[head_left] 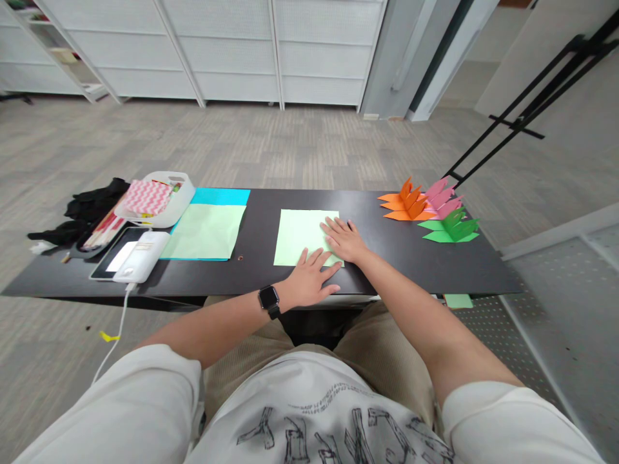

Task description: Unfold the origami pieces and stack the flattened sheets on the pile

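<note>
A pale green sheet of paper (300, 233) lies flat on the dark table (261, 277) in front of me. My left hand (310, 278) rests with spread fingers on its near edge, a black watch (269, 300) on the wrist. Flat on the sheet's right side is my right hand (344, 240), its fingers apart. Neither hand grips anything. To the left, another pale green sheet (206, 232) lies over blue paper (225, 196). Folded paper shapes with pointed tips stand at the far right: orange (409, 203), pink (443, 198) and green (452, 227).
At the table's left are a white basket (181, 203) holding a pink-patterned item, black cloth (97, 206), a tablet (104, 263) and a white device (142, 256) with a cable hanging down. A black stand (517, 122) rises beyond the right end.
</note>
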A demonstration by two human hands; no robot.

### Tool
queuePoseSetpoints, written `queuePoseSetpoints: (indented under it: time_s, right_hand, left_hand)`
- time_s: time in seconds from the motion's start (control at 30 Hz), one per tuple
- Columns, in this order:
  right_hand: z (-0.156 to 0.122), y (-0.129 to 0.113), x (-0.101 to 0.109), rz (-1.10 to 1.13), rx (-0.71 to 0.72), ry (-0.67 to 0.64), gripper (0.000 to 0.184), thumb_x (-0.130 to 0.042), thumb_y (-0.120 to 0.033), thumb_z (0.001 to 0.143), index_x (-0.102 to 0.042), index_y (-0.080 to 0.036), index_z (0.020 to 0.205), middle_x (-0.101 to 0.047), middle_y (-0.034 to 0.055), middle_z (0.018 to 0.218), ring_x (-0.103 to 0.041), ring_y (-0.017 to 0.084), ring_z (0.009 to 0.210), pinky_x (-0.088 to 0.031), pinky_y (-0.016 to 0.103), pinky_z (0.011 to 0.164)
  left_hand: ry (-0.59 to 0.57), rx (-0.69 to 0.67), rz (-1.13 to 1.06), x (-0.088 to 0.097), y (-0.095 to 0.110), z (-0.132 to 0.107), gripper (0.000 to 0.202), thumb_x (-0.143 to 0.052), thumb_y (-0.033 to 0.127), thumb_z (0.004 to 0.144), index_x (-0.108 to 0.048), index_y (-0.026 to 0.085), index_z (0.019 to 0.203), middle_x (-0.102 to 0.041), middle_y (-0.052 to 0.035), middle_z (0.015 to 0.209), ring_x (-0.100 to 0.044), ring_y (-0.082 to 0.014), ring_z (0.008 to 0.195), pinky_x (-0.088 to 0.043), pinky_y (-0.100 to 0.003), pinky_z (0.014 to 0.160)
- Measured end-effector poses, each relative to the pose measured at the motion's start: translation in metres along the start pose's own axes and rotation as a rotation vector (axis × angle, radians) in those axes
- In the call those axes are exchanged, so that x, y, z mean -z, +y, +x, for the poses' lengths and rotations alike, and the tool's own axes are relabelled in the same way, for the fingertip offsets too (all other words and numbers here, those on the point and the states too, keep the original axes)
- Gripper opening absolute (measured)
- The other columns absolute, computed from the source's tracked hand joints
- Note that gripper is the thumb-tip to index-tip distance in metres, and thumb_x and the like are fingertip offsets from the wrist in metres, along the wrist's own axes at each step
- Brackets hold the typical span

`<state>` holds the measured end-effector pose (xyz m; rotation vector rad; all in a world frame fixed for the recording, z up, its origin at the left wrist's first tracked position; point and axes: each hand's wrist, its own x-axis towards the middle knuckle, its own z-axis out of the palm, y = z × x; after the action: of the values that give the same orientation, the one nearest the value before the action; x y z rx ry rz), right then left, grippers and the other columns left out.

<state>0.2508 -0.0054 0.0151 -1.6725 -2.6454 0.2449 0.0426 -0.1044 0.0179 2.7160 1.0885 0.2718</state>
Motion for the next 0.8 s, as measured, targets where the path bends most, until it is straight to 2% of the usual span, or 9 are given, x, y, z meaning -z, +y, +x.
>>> queuePoseSetpoints:
  time_s: [0.2,0.27,0.33,0.4,0.47,0.53,0.6,0.7,0.8]
  right_hand:
    - [-0.001,-0.003,0.002,-0.021,-0.003,0.005,0.064,-0.026,-0.041,0.11,-0.028,-0.032,0.173,-0.019,-0.0004,0.182,-0.021,0.03,0.168,-0.016,0.062,0.135]
    - [-0.001,-0.004,0.002,-0.023,-0.002,0.009,0.063,-0.026,-0.041,0.111,-0.028,-0.032,0.173,-0.019,-0.0005,0.182,-0.021,0.029,0.168,-0.016,0.063,0.135]
    - [-0.002,-0.005,0.002,-0.021,-0.007,0.0,0.063,-0.026,-0.041,0.111,-0.029,-0.032,0.173,-0.019,-0.0009,0.182,-0.021,0.029,0.168,-0.015,0.062,0.135]
    - [-0.002,-0.005,0.001,-0.019,-0.013,0.004,0.062,-0.027,-0.042,0.111,-0.029,-0.033,0.173,-0.02,-0.001,0.182,-0.021,0.029,0.168,-0.015,0.062,0.135]
    - [-0.002,-0.004,-0.001,-0.019,-0.009,0.023,0.062,-0.026,-0.043,0.111,-0.03,-0.032,0.172,-0.021,-0.0005,0.182,-0.022,0.029,0.168,-0.016,0.063,0.134]
    - [-0.002,-0.002,-0.003,-0.023,0.003,0.043,0.062,-0.026,-0.043,0.112,-0.031,-0.032,0.172,-0.021,0.0003,0.182,-0.023,0.03,0.168,-0.017,0.064,0.134]
    - [-0.002,-0.002,-0.005,-0.03,0.01,0.052,0.062,-0.026,-0.043,0.112,-0.031,-0.031,0.172,-0.022,0.0014,0.182,-0.023,0.03,0.168,-0.017,0.064,0.133]
    - [-0.002,-0.002,-0.006,-0.042,0.014,0.057,0.062,-0.028,-0.042,0.111,-0.032,-0.029,0.172,-0.022,0.003,0.182,-0.023,0.03,0.168,-0.017,0.064,0.133]
    - [-0.003,-0.004,-0.004,-0.043,0.007,0.053,0.062,-0.028,-0.041,0.111,-0.033,-0.029,0.171,-0.022,0.0023,0.181,-0.023,0.029,0.168,-0.017,0.063,0.134]
  left_hand:
    - [-0.016,0.019,-0.018,-0.002,0.017,-0.005,0.08,-0.053,0.075,0.099,-0.048,0.03,0.164,-0.035,-0.0188,0.174,-0.024,-0.0525,0.163,-0.008,-0.083,0.126]
    - [-0.054,-0.005,-0.095,0.007,0.016,-0.006,0.073,-0.048,0.071,0.103,-0.048,0.029,0.164,-0.042,-0.0153,0.172,-0.032,-0.0461,0.162,-0.013,-0.077,0.13]
    - [-0.071,0.003,-0.206,0.023,0.008,-0.003,0.058,-0.034,0.059,0.111,-0.052,0.033,0.16,-0.06,-0.0076,0.159,-0.053,-0.0329,0.149,-0.024,-0.064,0.133]
    - [0.025,0.136,-0.245,0.042,-0.008,0.005,0.051,-0.025,0.046,0.115,-0.058,0.034,0.152,-0.075,-0.0026,0.139,-0.067,-0.0247,0.13,-0.031,-0.058,0.131]
    - [0.183,0.246,-0.152,0.057,-0.027,0.017,0.045,-0.033,0.039,0.113,-0.063,0.027,0.144,-0.074,-0.0066,0.137,-0.066,-0.0268,0.13,-0.029,-0.06,0.131]
    - [0.261,0.246,-0.088,0.061,-0.042,0.03,0.045,-0.037,0.035,0.11,-0.061,0.018,0.145,-0.069,-0.0138,0.142,-0.061,-0.0284,0.136,-0.038,-0.053,0.128]
    - [0.285,0.22,-0.045,0.051,-0.051,0.044,0.05,-0.038,0.034,0.109,-0.054,0.012,0.152,-0.06,-0.0195,0.154,-0.053,-0.0299,0.146,-0.038,-0.049,0.128]
    - [0.22,0.202,0.006,0.022,-0.051,0.056,0.062,-0.038,0.041,0.11,-0.04,0.009,0.163,-0.042,-0.0231,0.17,-0.037,-0.0367,0.16,-0.029,-0.057,0.132]
    - [0.164,0.203,0.041,-0.002,-0.05,0.052,0.068,-0.035,0.048,0.111,-0.034,0.01,0.167,-0.036,-0.0237,0.174,-0.031,-0.041,0.164,-0.022,-0.064,0.133]
